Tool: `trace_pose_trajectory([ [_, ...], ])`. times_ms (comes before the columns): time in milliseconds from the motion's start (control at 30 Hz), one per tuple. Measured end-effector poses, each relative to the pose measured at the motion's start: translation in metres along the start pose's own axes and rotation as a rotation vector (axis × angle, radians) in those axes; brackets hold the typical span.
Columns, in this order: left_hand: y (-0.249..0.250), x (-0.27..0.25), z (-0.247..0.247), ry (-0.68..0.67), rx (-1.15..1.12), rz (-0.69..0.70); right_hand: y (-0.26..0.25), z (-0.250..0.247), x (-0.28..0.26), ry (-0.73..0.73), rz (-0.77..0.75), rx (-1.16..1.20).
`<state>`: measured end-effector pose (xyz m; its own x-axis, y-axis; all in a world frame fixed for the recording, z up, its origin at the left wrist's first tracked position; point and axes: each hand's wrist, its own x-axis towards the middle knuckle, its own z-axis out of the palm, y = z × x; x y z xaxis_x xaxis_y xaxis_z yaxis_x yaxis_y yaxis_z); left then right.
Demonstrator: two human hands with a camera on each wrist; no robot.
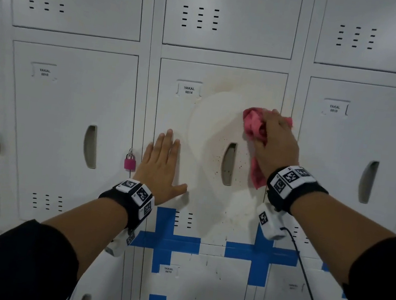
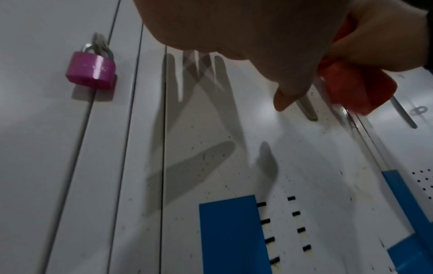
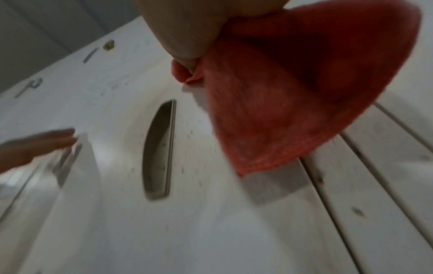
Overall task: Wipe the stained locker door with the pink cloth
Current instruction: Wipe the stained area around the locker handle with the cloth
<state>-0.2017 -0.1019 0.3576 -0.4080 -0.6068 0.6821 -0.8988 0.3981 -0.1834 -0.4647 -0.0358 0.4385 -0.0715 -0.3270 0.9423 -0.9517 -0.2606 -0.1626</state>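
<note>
Right hand clamps cloth against door, upper right; left hand flat, fingers straight. Only left-wrist view resolves fine specks; head view alone shows label.

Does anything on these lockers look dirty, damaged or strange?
Yes. The locker door labelled 0014 has yellowish stains near its top and bottom and dark specks around the handle slot. Blue tape crosses cover the locker corners below it, which looks odd.

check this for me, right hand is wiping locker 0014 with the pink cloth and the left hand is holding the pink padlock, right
Not quite. In the head view the left hand lies flat on the locker door, fingers straight; the pink padlock hangs untouched beside it. The right hand does wipe with the pink cloth.
</note>
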Motion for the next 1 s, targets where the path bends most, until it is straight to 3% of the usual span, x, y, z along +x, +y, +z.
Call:
trace_pose_trajectory([
  [167,0.011,0.003,0.015,-0.004,0.021,0.05,0.014,0.039,-0.035,-0.048,-0.17,-0.16],
  [333,0.015,0.005,0.03,-0.031,0.019,0.051,0.016,0.046,-0.042,0.111,-0.431,-0.35],
  [533,0.015,0.011,0.039,-0.062,-0.006,0.033,0.026,0.049,-0.058,-0.005,-0.362,-0.383],
  [667,0.013,0.014,0.043,-0.072,0.005,0.042,0.026,0.048,-0.077,-0.044,-0.435,-0.417],
  [900,0.013,0.014,0.04,-0.093,-0.041,0.041,-0.005,0.02,-0.047,0.312,-0.487,-0.114],
  [1000,0.014,0.014,0.037,-0.106,-0.049,0.037,-0.016,0.017,-0.005,0.244,-0.257,0.025],
])
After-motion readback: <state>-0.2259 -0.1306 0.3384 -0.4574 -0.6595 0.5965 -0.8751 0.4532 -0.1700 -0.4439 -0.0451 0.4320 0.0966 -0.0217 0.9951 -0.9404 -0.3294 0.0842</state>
